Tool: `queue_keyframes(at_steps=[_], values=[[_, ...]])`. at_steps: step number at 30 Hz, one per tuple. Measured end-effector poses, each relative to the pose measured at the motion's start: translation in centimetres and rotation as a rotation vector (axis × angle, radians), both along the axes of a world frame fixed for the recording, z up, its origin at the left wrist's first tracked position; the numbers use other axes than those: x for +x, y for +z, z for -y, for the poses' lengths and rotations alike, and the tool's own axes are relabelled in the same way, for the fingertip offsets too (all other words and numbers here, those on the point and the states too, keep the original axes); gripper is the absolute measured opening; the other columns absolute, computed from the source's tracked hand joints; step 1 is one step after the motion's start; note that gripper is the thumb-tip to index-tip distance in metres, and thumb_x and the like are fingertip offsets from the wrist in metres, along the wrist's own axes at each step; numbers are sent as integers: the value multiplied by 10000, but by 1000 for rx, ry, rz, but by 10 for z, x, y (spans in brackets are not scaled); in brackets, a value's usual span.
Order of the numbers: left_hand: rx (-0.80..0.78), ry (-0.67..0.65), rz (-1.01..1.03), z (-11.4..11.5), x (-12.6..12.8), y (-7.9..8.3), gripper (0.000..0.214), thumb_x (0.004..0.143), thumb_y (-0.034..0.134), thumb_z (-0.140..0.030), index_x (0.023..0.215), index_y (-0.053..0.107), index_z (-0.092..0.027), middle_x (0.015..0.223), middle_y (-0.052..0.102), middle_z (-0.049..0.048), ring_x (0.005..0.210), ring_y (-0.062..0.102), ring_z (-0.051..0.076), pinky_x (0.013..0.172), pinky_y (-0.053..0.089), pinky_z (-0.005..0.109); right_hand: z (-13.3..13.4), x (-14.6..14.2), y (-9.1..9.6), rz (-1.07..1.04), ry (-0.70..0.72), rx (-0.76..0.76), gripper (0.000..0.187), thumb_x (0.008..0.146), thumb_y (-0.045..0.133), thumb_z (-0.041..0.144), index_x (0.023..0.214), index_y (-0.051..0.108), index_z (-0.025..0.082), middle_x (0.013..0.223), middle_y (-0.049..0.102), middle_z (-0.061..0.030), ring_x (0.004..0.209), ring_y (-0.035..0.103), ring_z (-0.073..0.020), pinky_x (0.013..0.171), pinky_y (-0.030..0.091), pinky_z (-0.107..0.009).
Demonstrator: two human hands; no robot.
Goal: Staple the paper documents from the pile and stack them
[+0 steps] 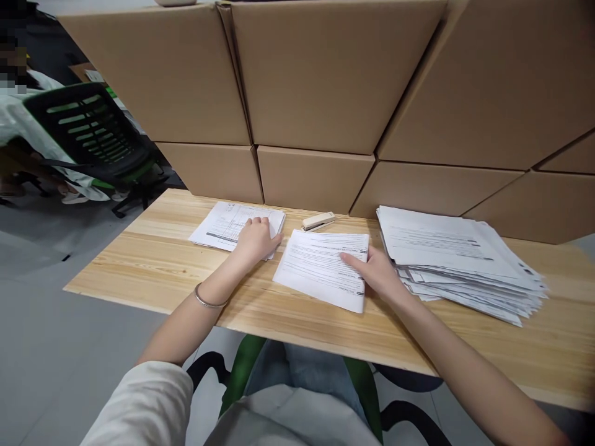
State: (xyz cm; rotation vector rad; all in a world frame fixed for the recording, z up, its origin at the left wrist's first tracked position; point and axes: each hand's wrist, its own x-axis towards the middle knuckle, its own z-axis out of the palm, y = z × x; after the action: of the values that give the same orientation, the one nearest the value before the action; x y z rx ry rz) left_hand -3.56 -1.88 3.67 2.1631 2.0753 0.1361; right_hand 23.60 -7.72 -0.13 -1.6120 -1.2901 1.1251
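Note:
My left hand [255, 236] rests on the right part of a small stack of printed papers [218, 220], palm down, with its thumb held apart from the fingers. In my right hand [377, 270] is the right edge of some printed sheets [320, 263], the thumb on top and the fingers mostly hidden beneath. Whether this is one sheet or a few I cannot tell. A cream stapler [318, 220] lies just behind these sheets. To the right of my right hand sits a thick, uneven pile of printed papers [446, 248].
Cardboard boxes [325, 80] stand stacked along the back edge of the wooden table [153, 266]. The table's front edge runs close to my lap. Off to the left are a black mesh chair [93, 130] and a person in light clothing [18, 118].

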Motion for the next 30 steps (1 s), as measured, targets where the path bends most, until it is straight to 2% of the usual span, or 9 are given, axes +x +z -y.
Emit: queue_keyframes(at_steps=[6,9,12,16,19,22,25,27,30], values=[[-11,-4,21,-6,-6,0,491,917,495,-473,1209,644,-107,1219,682,206,1145,650,342,976,494,400,0,1,-11,-81,14,-82,479,753,744,538,1062,647,186,1164,752,-134,1067,715,-317,927,558,-481],[-47,12,50,-9,-9,2,500,919,487,-480,1226,651,-121,1222,690,189,1088,673,322,947,498,388,0,2,-12,-67,12,-97,467,779,686,559,1046,650,178,1157,751,-130,1051,710,-305,907,541,-443],[-82,14,85,-12,-12,6,431,928,457,-397,1190,686,-143,1232,702,172,1053,679,297,900,489,362,-1,2,-11,-64,-7,-94,436,779,631,538,1016,672,174,1108,761,-108,999,705,-278,858,521,-388],[-69,75,143,-13,-20,15,296,884,446,-257,848,722,-157,842,736,126,790,649,255,708,438,334,-1,3,-11,-31,30,-151,414,744,608,561,844,697,170,906,769,-87,809,692,-254,708,491,-345],[26,86,420,-9,-29,29,243,850,522,-282,657,624,-176,619,610,38,623,542,177,607,376,290,0,5,-12,-5,49,-173,428,741,595,590,722,679,170,788,748,-85,721,665,-248,656,467,-342],[23,-12,1030,0,-31,44,234,803,634,-375,677,595,-182,574,510,-22,540,451,111,537,353,237,0,7,-11,75,72,-116,428,771,560,582,708,682,177,761,741,-78,705,653,-250,644,457,-346],[-49,-49,1519,8,-20,46,314,723,724,-406,616,527,-187,509,416,-55,474,377,79,478,334,212,1,8,-8,141,54,-22,374,795,551,529,749,703,191,760,740,-71,732,656,-264,682,475,-375],[-24,-3,1621,10,-7,37,303,698,743,-374,605,525,-185,499,414,-63,475,384,75,490,360,209,4,9,-6,121,9,66,312,776,592,502,748,700,211,740,732,-69,745,662,-278,703,501,-404],[-73,99,1554,12,12,16,216,713,714,-336,657,571,-184,568,502,-51,518,427,84,527,384,219,9,10,-5,9,-35,259,278,705,695,507,772,698,236,795,748,-71,768,679,-289,701,549,-429]])
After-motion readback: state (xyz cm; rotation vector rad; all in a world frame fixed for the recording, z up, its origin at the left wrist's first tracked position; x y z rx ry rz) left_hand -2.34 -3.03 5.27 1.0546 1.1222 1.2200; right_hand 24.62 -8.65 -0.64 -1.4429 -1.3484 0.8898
